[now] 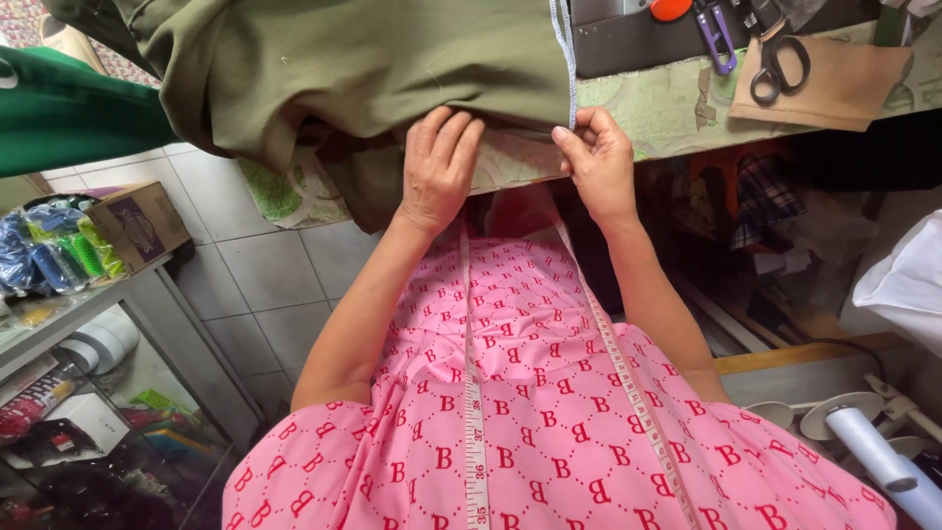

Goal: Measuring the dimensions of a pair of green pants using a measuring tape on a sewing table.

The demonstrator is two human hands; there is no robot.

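Black scissors on brown paper, purple clip, cardboard box, white roll.

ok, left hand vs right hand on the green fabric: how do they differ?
The left hand lies flat, palm down, fingers spread on the olive green fabric; the right hand pinches it between thumb and fingertips. The left hand rests on the fabric's lower edge; the right hand grips the corner, where the light stitched edge runs up. Both are bare, at the table's front edge, touching the same piece.
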